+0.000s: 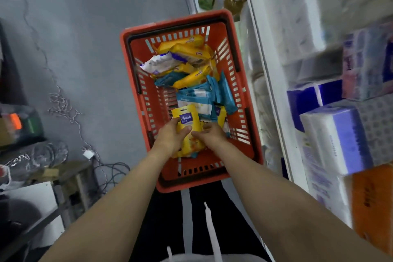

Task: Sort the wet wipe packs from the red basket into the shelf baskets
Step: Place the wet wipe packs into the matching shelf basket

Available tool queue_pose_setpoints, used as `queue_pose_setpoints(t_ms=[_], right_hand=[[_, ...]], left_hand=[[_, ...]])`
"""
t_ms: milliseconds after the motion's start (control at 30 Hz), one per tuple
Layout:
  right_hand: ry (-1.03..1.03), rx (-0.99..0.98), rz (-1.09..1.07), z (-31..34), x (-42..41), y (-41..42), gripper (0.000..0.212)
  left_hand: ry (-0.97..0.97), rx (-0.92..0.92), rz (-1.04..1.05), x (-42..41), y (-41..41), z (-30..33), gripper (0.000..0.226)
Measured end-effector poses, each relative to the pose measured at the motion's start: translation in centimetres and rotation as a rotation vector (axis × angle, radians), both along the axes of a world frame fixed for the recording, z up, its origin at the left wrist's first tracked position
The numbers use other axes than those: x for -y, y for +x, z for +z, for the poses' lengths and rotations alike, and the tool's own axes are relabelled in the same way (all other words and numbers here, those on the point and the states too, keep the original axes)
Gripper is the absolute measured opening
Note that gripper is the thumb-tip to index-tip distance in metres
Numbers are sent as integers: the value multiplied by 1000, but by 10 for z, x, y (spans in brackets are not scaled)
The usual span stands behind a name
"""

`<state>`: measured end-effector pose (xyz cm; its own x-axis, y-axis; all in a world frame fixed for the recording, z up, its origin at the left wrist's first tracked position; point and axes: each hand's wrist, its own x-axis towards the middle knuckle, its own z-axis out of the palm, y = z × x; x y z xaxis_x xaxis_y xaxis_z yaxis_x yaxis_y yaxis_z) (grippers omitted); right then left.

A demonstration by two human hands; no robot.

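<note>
Both forearms are extended forward and down from the bottom of the view, converging over the near end of the red basket (244, 100), which sits on the floor beside the shelf (274, 83).

The left hand (170, 137) is curled around the left edge of a yellow wet wipe pack (187, 125), thumb laid across its face. The right hand (209, 135) is cupped at the pack's right side, fingers bent downward; whether it actually grips that pack or the ones beneath cannot be told.

The held pack is raised slightly, printed end pointing away, above more yellow packs at the near end.

Risk, as a judgement: several packs appear to be gathered at once, so the lower ones could slide out during the lift, the film looking smooth. A loose right-hand grip would cause this.

Farther in, the teal packs (214, 93) are heaped mid-basket, then a white pack (157, 62) and other yellow packs (189, 49) at the far end. Colours are mixed, so a wrong pack could be dragged along.

No shelf basket is identifiable in view; tissue bundles (336, 138) fill the shelf at right, blurred.
</note>
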<state>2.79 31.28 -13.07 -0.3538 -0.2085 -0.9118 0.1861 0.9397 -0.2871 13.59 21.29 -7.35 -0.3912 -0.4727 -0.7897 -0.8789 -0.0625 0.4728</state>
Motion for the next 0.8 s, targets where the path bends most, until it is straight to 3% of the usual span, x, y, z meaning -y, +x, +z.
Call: queue_pose_setpoints(t_ms=[67, 233, 300, 400, 533, 633, 733, 800], right_hand=[[30, 12, 40, -6, 4, 5, 68], [21, 41, 47, -8, 7, 3, 33], [-10, 72, -6, -7, 2, 1, 35], [-36, 168, -216, -5, -6, 3, 62], [-67, 260, -286, -2, -4, 10, 36], [-105, 166, -253, 4, -4, 11, 23], [-166, -97, -156, 24, -10, -7, 43], [-253, -251, -142, 47, -19, -25, 47]], left_hand=[[48, 30, 25, 4, -1, -6, 64], [81, 53, 49, 9, -1, -12, 61], [108, 55, 57, 8, 1, -14, 63], [184, 38, 96, 7, 2, -18, 64], [337, -81, 287, 7, -2, -15, 59], [287, -99, 386, 5, -2, -17, 49], [6, 19, 331, 2, 0, -26, 41], [-30, 92, 180, -1, 0, -34, 46]])
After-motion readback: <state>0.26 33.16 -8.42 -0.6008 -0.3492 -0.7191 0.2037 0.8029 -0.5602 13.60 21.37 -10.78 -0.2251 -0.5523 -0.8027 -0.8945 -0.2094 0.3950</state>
